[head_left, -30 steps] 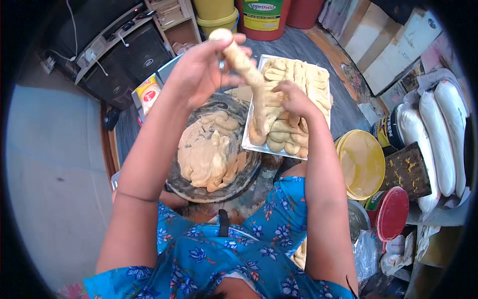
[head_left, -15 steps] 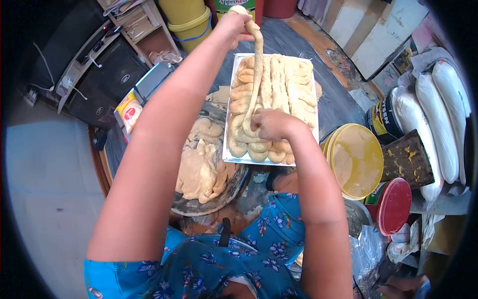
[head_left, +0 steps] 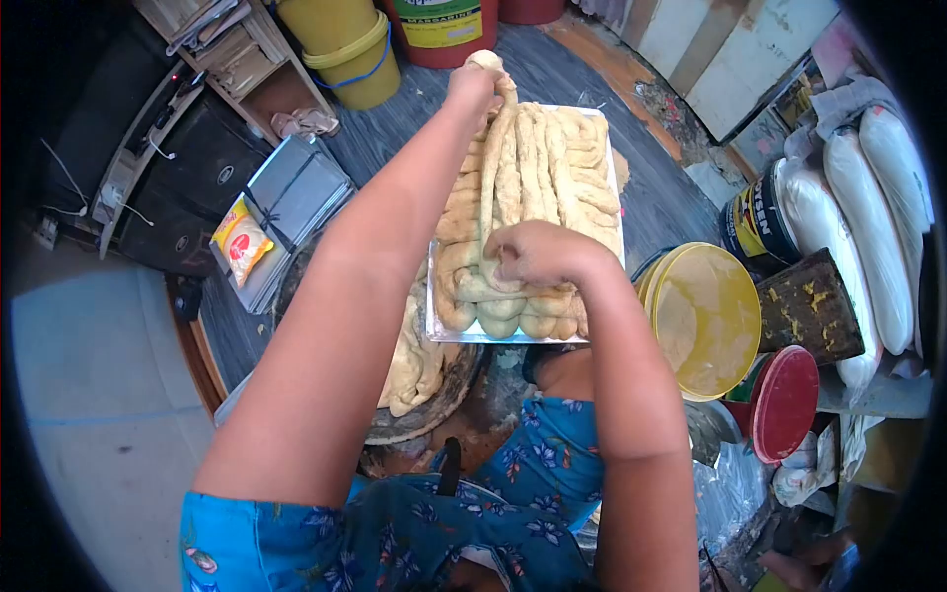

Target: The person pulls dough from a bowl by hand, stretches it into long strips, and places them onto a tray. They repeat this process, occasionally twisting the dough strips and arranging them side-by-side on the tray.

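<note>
A white tray [head_left: 431, 314] is filled with thick ropes of pale dough [head_left: 562, 187], some lengthwise in the middle and others crosswise at the sides. My left hand [head_left: 475, 91] is closed round the upper end of a long dough strip [head_left: 498, 148] at the tray's far edge, with a lump of dough showing above the fist. The strip runs down toward my right hand [head_left: 523, 255], whose fingers are curled and pinched at its lower end over the near part of the tray. A dough mass [head_left: 414, 370] lies on a round dark board [head_left: 434, 419], partly hidden by my left forearm.
Yellow buckets [head_left: 360, 74] and a red margarine bucket [head_left: 444, 35] stand behind. On the right are an open yellow tub [head_left: 708, 321], a red lid [head_left: 785, 405], a dark bucket [head_left: 752, 222] and long white bags [head_left: 853, 237]. A yellow-white packet [head_left: 241, 241] lies at left.
My left hand has lowered the upper end of the strip toward the tray. The strip now lies along the left of the lengthwise ropes. The camera view has shifted slightly.
</note>
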A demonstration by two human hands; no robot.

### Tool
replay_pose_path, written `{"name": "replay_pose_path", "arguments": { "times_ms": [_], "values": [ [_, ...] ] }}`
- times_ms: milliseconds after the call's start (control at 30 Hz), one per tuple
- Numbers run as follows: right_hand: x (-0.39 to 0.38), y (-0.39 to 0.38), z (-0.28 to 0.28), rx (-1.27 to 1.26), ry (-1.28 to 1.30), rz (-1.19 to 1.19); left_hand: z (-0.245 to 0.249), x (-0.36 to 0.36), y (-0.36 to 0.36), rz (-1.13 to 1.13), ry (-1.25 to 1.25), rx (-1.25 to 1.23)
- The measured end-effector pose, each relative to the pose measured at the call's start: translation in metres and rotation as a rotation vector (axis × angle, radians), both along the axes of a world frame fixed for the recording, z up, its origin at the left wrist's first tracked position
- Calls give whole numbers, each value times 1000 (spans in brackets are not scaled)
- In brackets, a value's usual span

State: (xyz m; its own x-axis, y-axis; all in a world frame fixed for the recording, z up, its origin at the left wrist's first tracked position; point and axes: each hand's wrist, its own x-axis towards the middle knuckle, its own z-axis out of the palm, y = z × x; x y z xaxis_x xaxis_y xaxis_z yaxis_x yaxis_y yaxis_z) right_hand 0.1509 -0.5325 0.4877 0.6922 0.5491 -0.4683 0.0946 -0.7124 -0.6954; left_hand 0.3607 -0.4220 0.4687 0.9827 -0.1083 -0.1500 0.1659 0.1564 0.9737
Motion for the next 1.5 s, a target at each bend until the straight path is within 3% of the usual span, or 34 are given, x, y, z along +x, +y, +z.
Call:
{"name": "replay_pose_path", "arguments": {
  "times_ms": [100,167,267,400,500,600,700,833,933,1033,1100,1167,1200,1300,1400,1500],
  "values": [
    [6,-9,-4,113,-303,-250,-11,-39,16,36,-749,617],
    [7,-16,-5,90,-407,-264,-28,-69,29,50,-1107,797],
    [7,-20,-14,78,-397,-267,-57,-94,60,-206,-1234,1256],
    [8,-17,-13,41,-395,-266,-60,-100,82,-90,-1165,1255],
    [9,-14,-16,15,-386,-289,-55,-87,85,-234,-535,975],
    [9,-1,-7,-130,-404,-230,-54,-85,69,-206,-124,769],
    [6,14,-9,-277,-461,-211,-32,-99,48,-138,-314,1071],
    [10,20,-8,-366,-425,-204,-25,-77,41,-317,-411,1253],
    [16,18,0,-285,-383,-339,1,-51,35,-493,-151,1270],
    [13,19,6,-67,-471,-580,9,-24,43,-318,64,614],
    [10,24,8,147,-499,-702,17,-14,41,-305,148,306],
    [6,35,10,404,-447,-775,12,1,36,-321,146,307],
    [8,42,-7,401,-578,-708,-14,30,37,-335,135,312],
    [7,58,-20,203,-602,-454,-15,18,19,-191,129,309],
    [15,63,-40,8,-404,-448,-24,9,11,-124,62,348],
    [16,61,-34,-259,-553,-253,-53,19,10,11,-203,388]
  ]
}}
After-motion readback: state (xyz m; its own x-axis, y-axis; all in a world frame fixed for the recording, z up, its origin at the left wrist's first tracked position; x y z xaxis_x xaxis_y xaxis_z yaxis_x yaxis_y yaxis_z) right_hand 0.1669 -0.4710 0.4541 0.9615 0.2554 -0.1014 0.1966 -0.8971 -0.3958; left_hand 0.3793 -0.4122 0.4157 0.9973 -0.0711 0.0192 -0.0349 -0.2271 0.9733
